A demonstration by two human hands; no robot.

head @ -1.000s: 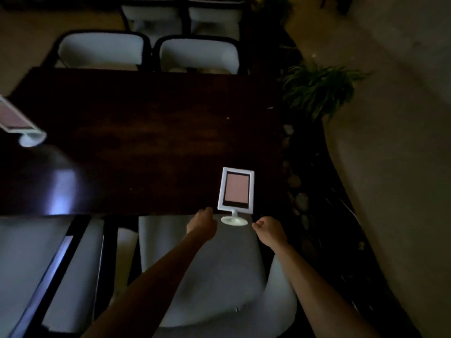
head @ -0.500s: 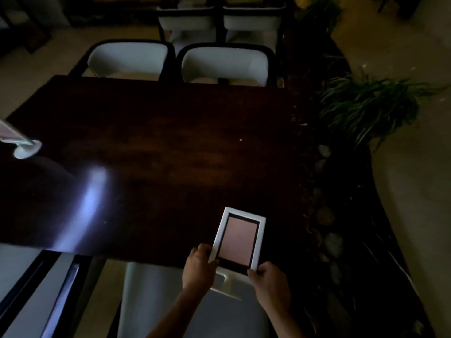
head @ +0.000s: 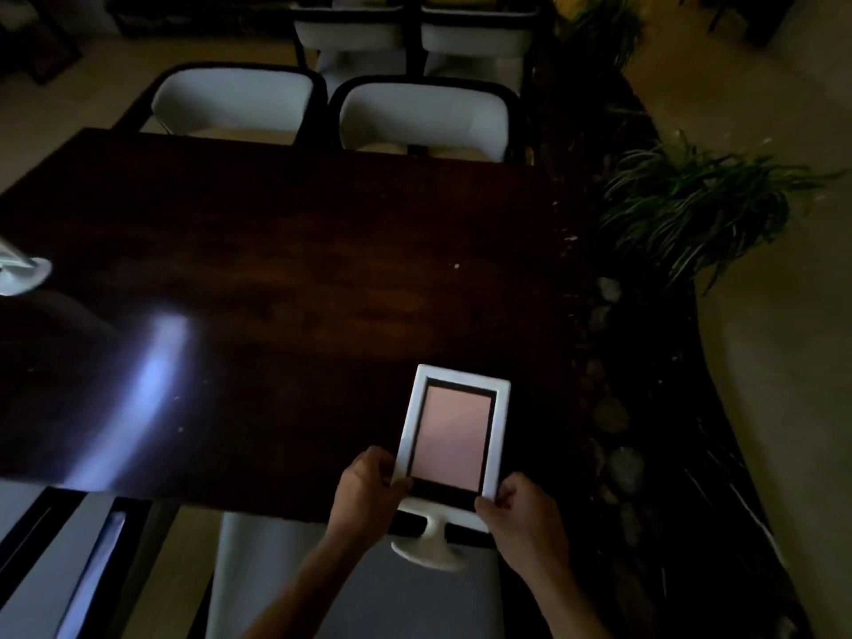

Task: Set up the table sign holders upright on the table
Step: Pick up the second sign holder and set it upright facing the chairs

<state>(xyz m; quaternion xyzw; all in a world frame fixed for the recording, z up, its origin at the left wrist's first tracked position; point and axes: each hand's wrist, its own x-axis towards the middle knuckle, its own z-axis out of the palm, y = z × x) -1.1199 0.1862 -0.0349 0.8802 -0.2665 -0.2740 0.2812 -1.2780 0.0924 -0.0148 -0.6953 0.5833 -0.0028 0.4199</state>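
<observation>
1. Sign holder [head: 454, 435]: a white frame with a dark border and a pale pink insert, on a short stem and round white foot; it was held at the near edge of the table, the frame leaning away from the camera and the foot hanging past the table edge, above a chair seat
2. Left hand [head: 366, 488]: fingers curled, pinching the lower left edge of the frame
3. Right hand [head: 525, 514]: fingers curled, pinching the lower right corner of the frame
4. Table [head: 286, 279]: dark wood, with a bluish streak of reflected light on its left part
5. Second holder [head: 20, 274]: only its white foot and a sliver of frame showed at the far left edge, on the table, well apart from the first
6. Chairs [head: 424, 117]: white-cushioned, dark-framed, along the far side
7. Plant [head: 691, 209]: green, long-leaved, right of the table, with stones [head: 613, 445] below it
</observation>
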